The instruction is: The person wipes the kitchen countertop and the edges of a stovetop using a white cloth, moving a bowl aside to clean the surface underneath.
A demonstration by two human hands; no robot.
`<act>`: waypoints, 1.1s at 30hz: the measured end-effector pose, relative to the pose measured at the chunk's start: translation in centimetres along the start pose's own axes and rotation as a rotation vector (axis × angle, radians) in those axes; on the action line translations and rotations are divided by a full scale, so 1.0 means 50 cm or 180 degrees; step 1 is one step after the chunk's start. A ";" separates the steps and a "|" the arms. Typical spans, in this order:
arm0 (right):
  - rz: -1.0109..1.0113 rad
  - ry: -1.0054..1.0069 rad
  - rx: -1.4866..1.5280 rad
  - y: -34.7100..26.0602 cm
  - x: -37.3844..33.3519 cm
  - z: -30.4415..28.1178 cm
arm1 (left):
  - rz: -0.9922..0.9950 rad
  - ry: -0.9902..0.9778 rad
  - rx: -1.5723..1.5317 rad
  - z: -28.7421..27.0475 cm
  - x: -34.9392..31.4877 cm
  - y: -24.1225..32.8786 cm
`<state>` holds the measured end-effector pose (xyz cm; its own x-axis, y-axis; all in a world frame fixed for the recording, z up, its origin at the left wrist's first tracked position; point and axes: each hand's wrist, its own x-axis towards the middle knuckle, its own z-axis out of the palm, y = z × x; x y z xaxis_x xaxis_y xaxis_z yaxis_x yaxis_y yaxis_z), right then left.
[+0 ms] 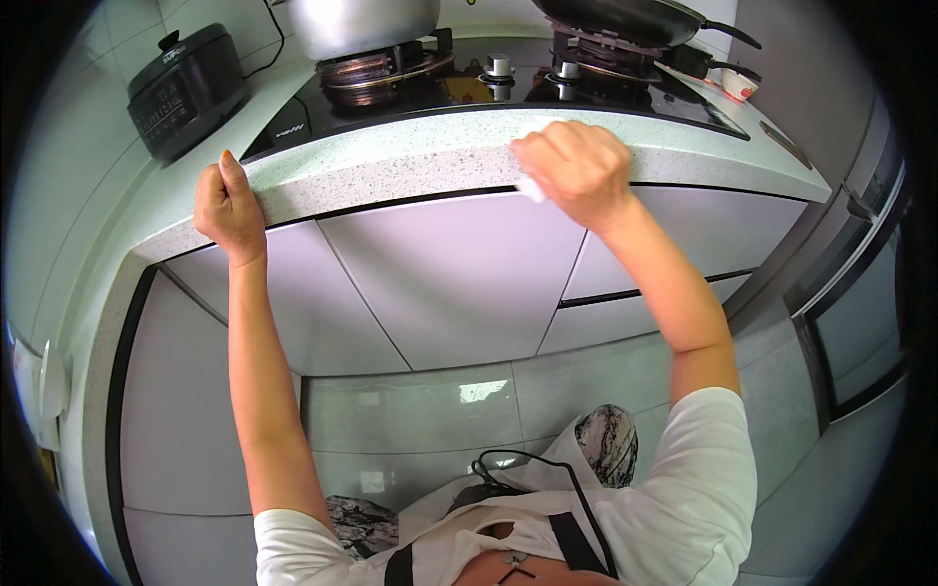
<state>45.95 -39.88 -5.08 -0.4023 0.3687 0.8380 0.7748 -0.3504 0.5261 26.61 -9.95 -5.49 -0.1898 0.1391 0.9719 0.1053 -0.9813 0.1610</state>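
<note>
My right hand (578, 168) is closed over a small white wad of cloth or tissue (531, 188) at the front edge of the countertop (410, 161), below the cooktop. Only a corner of the wad peeks out under the fingers, so its exact kind is hard to tell. Farther left, my left hand (230, 210) makes a fist at the same edge, thumb up. Nothing shows in it. The black glass cooktop (464, 93) lies just behind the speckled edge, between the two hands and beyond.
A silver pot (363, 21) sits over the left burner, a black frying pan (625, 20) over the right. Its handle points right. A black electric cooker (186, 98) stands at the back left. At the right are a small cup (739, 85) and a grey appliance. White cabinet fronts (449, 273) drop below.
</note>
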 end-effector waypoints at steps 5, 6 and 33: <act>0.0110 0.0154 -0.0231 0.057 -0.045 -0.045 | 0.0393 0.0007 0.0115 0.008 0.001 0.014; 0.0214 0.0108 -0.0278 0.056 -0.047 -0.049 | 0.0376 -0.0001 0.0109 0.009 0.000 0.015; 0.0811 -0.0646 0.1070 0.004 0.017 -0.080 | 0.0639 0.0105 0.0486 0.012 0.006 0.016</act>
<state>43.83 -43.10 -3.69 -0.1011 0.4796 0.8716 0.9651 -0.1656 0.2030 27.20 -10.63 -4.95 -0.1819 -0.0633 0.9813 0.2896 -0.9571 -0.0081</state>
